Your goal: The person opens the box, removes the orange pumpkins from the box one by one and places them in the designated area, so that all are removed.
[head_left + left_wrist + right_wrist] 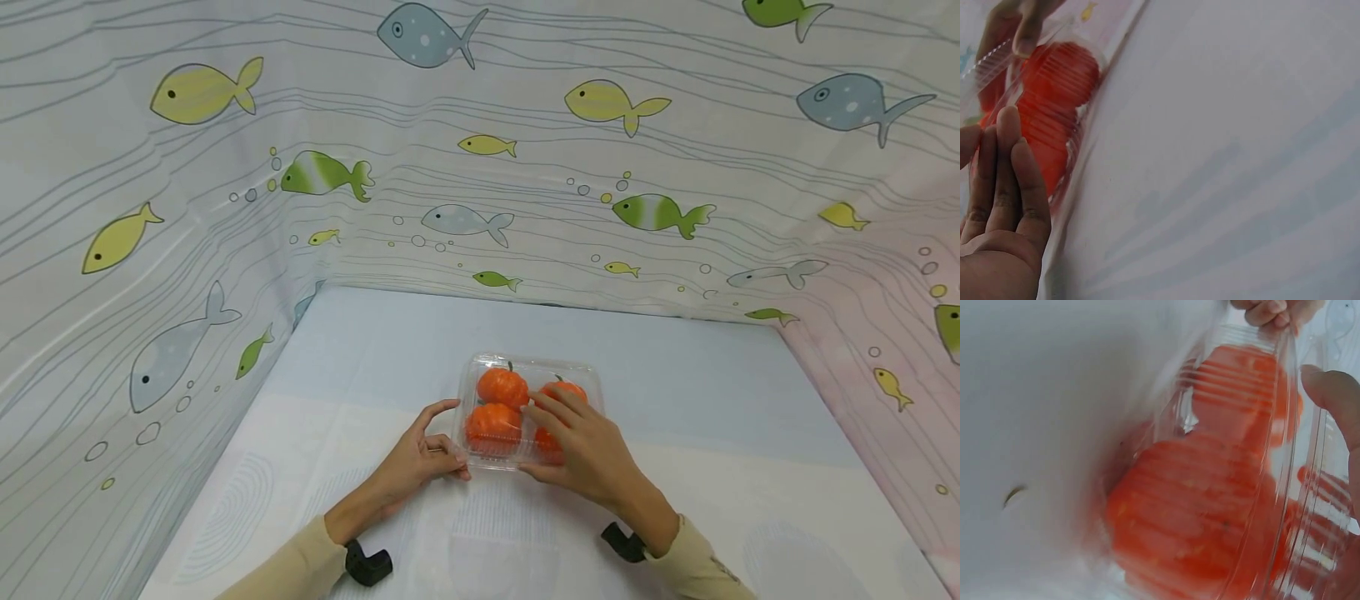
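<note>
A clear plastic clamshell box (525, 362) stands on the table with several orange pumpkins (503, 387) inside. The ridged wall of the box and the pumpkins (1191, 512) fill much of the right wrist view. My left hand (416, 462) grips the front left corner of the box, its index finger stretched along the left side. Over the right half lies my right hand (592, 450), fingers bent across the lid and thumb at the front rim. In the right wrist view a narrow gap shows between the lid (1319, 506) and the base. My right fingers partly cover the right-hand pumpkins.
The pale table (712, 383) has light blue patterns. Fish-printed curtains (480, 183) rise behind and along both sides. A black wrist strap piece (367, 565) is by the left sleeve, another black piece (624, 543) by the right.
</note>
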The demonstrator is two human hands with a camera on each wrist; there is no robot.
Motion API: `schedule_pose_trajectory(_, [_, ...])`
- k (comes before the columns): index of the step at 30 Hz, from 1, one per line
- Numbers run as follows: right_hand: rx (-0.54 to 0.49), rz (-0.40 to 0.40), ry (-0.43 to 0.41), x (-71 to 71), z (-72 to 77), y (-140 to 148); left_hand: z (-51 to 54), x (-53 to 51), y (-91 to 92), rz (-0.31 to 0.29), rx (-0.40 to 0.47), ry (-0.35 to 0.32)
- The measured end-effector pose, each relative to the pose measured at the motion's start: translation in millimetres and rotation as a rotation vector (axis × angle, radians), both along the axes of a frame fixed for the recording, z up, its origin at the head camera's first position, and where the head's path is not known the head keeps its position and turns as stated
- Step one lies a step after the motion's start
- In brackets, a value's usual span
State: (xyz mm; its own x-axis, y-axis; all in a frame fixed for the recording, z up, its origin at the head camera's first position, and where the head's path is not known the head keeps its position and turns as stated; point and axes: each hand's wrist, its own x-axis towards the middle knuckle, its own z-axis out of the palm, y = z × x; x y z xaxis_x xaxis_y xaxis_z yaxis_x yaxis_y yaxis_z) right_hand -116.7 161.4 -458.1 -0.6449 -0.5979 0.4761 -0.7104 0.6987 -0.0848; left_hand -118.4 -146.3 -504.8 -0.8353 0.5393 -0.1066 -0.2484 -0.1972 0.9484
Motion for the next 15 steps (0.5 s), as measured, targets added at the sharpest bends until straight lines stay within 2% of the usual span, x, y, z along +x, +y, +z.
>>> schedule_pose_trajectory(15, [-0.048,0.030,-0.031,4.5,-1.6,25,-3.3,-0.3,-2.2,-0.011,0.000,0.008])
